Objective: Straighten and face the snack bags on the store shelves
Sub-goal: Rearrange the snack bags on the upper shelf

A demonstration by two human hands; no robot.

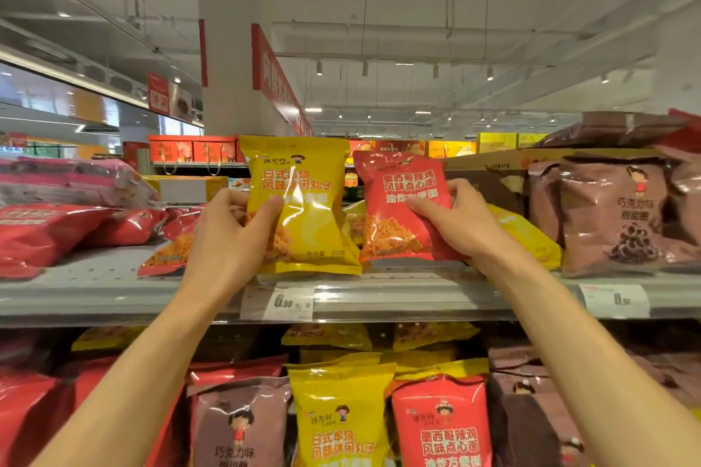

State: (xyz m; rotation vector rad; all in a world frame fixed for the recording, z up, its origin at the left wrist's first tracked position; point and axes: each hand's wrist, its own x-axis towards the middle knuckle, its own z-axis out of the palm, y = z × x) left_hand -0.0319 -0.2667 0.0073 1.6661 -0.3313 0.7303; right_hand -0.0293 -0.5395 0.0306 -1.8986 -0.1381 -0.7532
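Note:
On the top shelf [417,296] a yellow snack bag [307,208] stands upright with its front toward me; my left hand [235,231] grips its left edge, thumb across the front. Beside it on the right a red snack bag [394,208] also stands upright, and my right hand [462,220] grips its right edge. Behind the right hand another yellow bag [531,235] lies tilted. A red bag [167,254] lies flat to the left of my left hand.
Brown chocolate-ring bags [614,216] stand at the right of the top shelf, red and pink bags [57,224] lie piled at its left. Price tags [288,303] hang on the shelf's front rail. The shelf below holds upright brown, yellow [341,417] and red bags.

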